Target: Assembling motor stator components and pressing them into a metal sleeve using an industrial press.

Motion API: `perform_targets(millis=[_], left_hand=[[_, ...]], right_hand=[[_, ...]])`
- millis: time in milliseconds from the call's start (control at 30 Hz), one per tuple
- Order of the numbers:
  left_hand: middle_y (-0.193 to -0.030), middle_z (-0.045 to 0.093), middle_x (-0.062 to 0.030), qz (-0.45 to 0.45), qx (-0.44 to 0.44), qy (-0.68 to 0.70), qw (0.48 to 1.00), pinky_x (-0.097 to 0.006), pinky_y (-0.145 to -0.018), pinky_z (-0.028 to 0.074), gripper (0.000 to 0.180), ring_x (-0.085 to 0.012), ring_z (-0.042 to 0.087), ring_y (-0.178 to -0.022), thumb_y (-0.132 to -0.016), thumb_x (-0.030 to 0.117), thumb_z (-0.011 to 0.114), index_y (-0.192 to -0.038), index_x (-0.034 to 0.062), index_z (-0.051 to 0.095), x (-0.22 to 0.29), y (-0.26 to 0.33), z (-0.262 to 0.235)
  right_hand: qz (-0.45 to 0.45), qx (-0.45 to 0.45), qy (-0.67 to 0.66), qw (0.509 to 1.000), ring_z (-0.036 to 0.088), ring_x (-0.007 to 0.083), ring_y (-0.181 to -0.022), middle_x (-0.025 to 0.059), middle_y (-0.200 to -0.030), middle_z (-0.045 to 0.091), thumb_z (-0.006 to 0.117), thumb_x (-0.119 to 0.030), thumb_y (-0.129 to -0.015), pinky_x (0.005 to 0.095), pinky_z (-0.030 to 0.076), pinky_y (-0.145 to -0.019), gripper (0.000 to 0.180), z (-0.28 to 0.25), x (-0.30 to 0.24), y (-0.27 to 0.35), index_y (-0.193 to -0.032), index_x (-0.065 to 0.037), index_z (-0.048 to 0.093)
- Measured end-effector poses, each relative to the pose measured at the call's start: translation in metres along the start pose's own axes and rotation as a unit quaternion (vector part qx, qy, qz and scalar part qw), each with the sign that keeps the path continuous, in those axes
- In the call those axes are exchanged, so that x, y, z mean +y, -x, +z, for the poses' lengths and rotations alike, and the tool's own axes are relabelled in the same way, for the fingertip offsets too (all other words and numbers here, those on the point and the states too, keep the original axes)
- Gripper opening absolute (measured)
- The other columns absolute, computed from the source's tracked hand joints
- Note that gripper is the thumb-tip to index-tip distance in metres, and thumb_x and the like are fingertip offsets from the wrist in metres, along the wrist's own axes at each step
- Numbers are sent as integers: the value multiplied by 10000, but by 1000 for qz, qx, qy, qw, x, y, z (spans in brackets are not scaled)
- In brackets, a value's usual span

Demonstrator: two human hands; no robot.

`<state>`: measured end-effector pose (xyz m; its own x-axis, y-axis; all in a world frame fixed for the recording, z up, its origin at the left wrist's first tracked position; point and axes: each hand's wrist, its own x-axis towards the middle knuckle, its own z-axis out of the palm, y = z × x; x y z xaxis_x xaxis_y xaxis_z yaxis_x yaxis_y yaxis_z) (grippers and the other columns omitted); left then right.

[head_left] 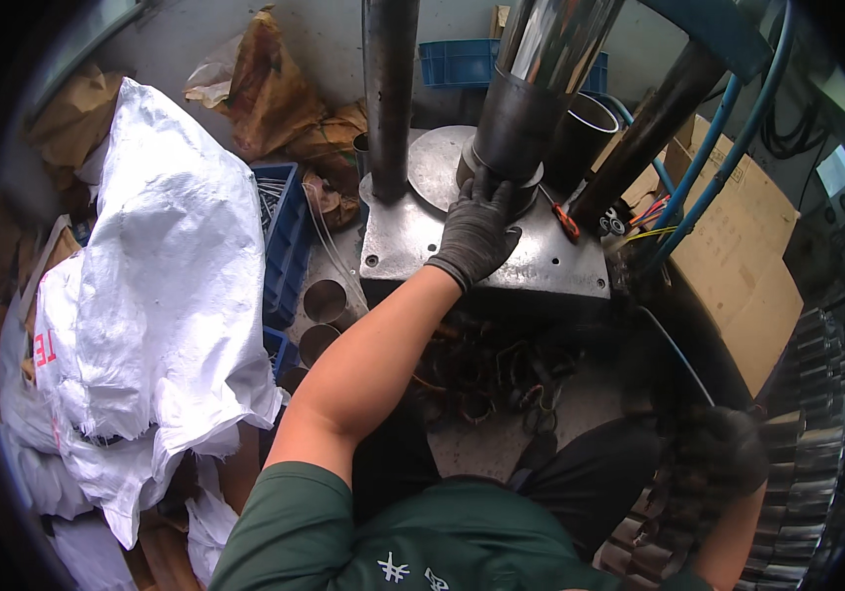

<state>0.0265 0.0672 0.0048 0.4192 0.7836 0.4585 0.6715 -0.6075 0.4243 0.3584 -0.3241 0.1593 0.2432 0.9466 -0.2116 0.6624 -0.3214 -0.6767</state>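
Head view, looking down over my own chest: my left hand (pixel 476 231), in a dark knit glove, is stretched forward and up from my body, with its fingers spread and pressed against the lower rim of the dark steel sleeve (pixel 513 128) that stands on the round base disc (pixel 439 165) of the press plate (pixel 486 261). The fingers curl partly round the foot of the sleeve rather than closing on it; I cannot tell how firm the hold is. The sleeve's long axis runs upright, tilting away from me in this bent picture, and a shiny ram (pixel 555 44) goes down into its top. So the sleeve lies straight ahead of the left hand and touching it, well apart from my right. My right hand (pixel 728 453), also gloved, hangs low by my right side, resting on or just above a row of stacked metal rings (pixel 807 433); whether it grips one is too dark to tell. The left is clearly the nearer. A second dark tube (pixel 585 133) stands just behind the sleeve, an upright column (pixel 390 89) to its left, and a white woven sack (pixel 161 266) fills my left side.
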Motion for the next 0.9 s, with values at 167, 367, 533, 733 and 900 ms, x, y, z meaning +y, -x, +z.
perform_targets(millis=[167,367,533,733,900], left_hand=[[-1603,293,-348,-7,-11,-7,1000,-544,-1159,387,832,-544,398,-1419,-837,371,753,-1548,88,425,2,-1,-2],[-1619,268,-343,-2,-15,-21,1000,-541,-1151,395,815,-537,399,-1420,-848,382,740,-1542,88,430,0,-1,1],[-1620,268,-341,-2,-8,-21,1000,-544,-1152,388,811,-536,398,-1420,-854,385,734,-1549,106,421,0,1,-1],[-1618,267,-342,-6,-10,-20,1000,-562,-1143,388,807,-550,398,-1410,-847,384,738,-1542,120,425,2,1,1],[-1614,268,-343,-7,3,-9,1000,-571,-1141,386,789,-558,402,-1400,-833,373,750,-1519,125,448,1,2,2]], right_hand=[[44,62,34,997,665,192,-713,143,-801,675,682,-45,-831,354,532,-664,189,48,27,29,-994,50,697],[67,102,72,990,655,259,-645,193,-731,639,680,-87,-819,382,510,-626,161,70,18,34,-903,49,701],[50,120,118,984,649,290,-635,204,-721,626,697,-101,-841,390,499,-622,152,68,19,34,-888,43,694],[44,140,77,986,658,246,-627,168,-700,640,687,-54,-873,377,497,-616,94,71,11,35,-900,36,697],[40,142,79,986,664,238,-628,161,-696,646,692,-51,-873,367,499,-612,90,70,12,34,-895,36,698]])
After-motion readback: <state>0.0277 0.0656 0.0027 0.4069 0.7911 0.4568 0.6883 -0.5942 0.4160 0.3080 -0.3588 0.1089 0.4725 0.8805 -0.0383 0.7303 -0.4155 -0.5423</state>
